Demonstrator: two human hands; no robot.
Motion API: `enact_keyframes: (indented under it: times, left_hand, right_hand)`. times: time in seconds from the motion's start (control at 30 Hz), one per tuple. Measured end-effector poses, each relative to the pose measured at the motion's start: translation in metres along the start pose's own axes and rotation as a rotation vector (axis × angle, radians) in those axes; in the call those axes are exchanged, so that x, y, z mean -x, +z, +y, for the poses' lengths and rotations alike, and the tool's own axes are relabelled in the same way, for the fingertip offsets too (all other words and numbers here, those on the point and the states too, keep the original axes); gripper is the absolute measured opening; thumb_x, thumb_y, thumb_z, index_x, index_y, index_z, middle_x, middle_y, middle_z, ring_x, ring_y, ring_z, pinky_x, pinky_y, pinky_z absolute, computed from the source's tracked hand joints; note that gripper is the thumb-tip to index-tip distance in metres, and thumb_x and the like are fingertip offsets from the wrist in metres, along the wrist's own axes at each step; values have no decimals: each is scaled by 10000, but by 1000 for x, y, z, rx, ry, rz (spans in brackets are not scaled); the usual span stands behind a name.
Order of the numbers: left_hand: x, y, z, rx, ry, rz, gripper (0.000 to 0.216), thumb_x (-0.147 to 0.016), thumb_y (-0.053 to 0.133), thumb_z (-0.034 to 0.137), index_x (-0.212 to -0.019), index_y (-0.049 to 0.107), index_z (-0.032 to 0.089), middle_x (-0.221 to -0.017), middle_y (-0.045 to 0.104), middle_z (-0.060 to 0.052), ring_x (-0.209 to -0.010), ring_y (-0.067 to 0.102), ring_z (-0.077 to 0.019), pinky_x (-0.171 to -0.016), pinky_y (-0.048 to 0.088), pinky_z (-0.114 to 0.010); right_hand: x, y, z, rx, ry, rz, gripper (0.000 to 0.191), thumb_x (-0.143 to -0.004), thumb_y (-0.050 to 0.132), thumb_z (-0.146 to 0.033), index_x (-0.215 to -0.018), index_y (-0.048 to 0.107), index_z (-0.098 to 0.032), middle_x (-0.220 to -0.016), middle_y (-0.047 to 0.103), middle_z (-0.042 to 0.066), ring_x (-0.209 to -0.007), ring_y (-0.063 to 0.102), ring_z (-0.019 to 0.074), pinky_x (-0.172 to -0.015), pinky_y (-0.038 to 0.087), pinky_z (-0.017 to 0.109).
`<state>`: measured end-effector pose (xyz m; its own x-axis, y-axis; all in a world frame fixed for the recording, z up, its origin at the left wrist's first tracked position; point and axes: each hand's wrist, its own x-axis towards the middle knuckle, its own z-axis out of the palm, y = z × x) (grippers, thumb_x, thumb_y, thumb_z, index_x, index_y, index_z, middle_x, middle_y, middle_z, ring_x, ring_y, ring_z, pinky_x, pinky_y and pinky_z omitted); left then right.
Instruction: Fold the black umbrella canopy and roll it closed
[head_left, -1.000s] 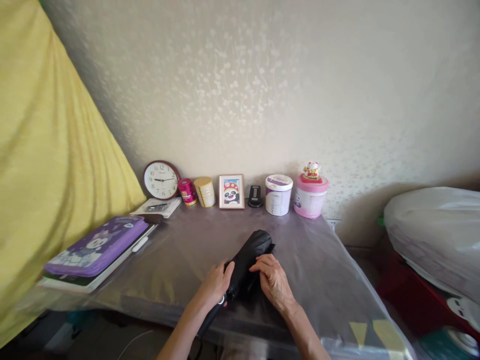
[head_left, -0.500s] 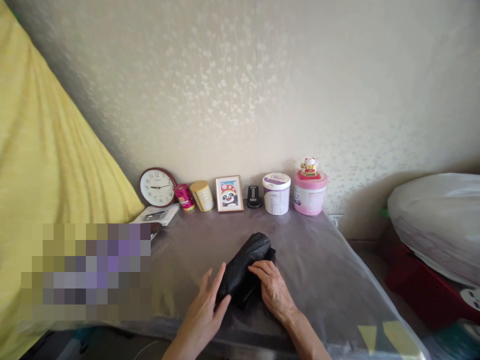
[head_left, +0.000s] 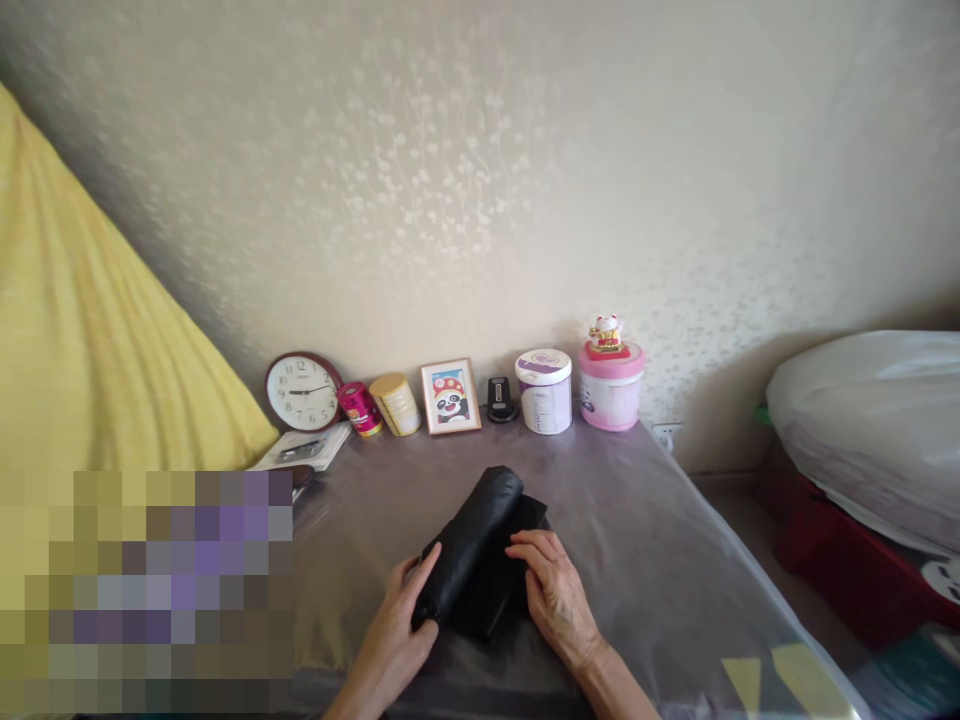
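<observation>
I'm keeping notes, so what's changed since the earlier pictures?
The black flap has spread further right of the black roll. The left hand holds the roll's lower end; the handle seen earlier is out of sight. The right hand stays by the flap; the clock and picture frame haven't moved.

Round clock [head_left: 304, 392] set before patterned wall [head_left: 465, 200], pink can [head_left: 360, 410] and yellow-lidded container [head_left: 396, 405] placed alongside, framed panda picture [head_left: 450, 397] stood upright, white-lidded tub [head_left: 544, 398], pink-lidded tub [head_left: 611, 398] topped by cat figurine [head_left: 606, 336], yellow cloth [head_left: 112, 340] draped at left
</observation>
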<state>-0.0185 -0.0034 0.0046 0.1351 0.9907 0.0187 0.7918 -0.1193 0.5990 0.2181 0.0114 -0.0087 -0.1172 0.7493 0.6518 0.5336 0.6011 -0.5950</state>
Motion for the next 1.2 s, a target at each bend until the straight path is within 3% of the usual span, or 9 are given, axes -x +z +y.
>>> enact_keyframes:
  times: [0.1,0.23,0.37,0.57,0.8,0.9,1.03,1.1,1.2]
  left_hand:
    - [-6,-10,-1,5,-60,-4,715,-729,386,54,-1409,252,229,-1341,400,-80,-1226,442,-174,-1013,361,-302]
    - [0,-9,9,-211,-103,111,720,-806,361,98,-1443,70,265,-1484,157,-138,-1218,462,-250,-860,466,-317]
    - [6,1,11,-408,-33,102,735,-807,367,64,-1423,104,365,-1528,-7,-99,-1137,539,-247,-787,482,-296]
    - [-9,-3,-2,-427,-112,60,794,-762,407,25,-1425,115,349,-1396,355,-136,-1017,617,-236,-770,490,-306]
    - [-19,-25,-11,32,-54,117,744,-650,469,60,-1365,332,214,-1256,559,-65,-1149,531,-180,-966,397,-285]
    - [-11,-32,-13,197,-189,95,584,-674,480,146,-1257,457,181,-872,693,-24,-785,663,-182,-734,515,-291]
    - [-2,-41,-10,196,-380,-31,231,-719,471,283,-800,646,156,-400,491,48,-399,533,-165,-453,457,-268]
    - [-1,-48,-6,106,-312,-18,161,-675,507,255,-717,641,175,-458,559,17,-491,588,-189,-508,476,-273]
    - [-2,-57,4,-88,-131,116,435,-622,511,157,-1038,619,218,-881,702,-35,-840,657,-227,-714,494,-282]
  right_hand:
    - [1,-1,2,-21,14,25,431,-743,340,48,-971,599,-210,-1016,606,69,-985,540,197,-873,470,394]
    - [3,-3,1,-57,41,29,418,-748,343,43,-949,603,-215,-1004,609,62,-976,547,187,-865,470,378]
    - [-7,-10,-5,-94,47,55,401,-756,351,34,-928,610,-219,-988,614,56,-953,558,177,-848,473,361]
    - [-45,-24,-5,-83,-91,47,404,-745,352,34,-923,616,-215,-970,629,59,-947,555,180,-839,465,354]
    - [-88,-22,31,-174,-26,43,371,-686,393,-8,-826,662,-222,-907,660,36,-880,570,181,-836,445,351]
    - [-107,-17,54,-361,137,162,291,-691,418,-94,-764,669,-221,-824,667,22,-817,592,177,-819,452,337]
    - [-122,-10,83,-435,296,314,274,-730,372,-203,-779,641,-185,-783,666,45,-736,607,178,-739,482,330]
    - [-122,-9,93,-462,343,330,250,-705,391,-230,-746,634,-181,-744,665,42,-694,605,177,-706,486,323]
    - [-116,-9,101,-487,381,331,227,-668,423,-244,-715,637,-184,-711,659,33,-680,593,176,-704,477,320]
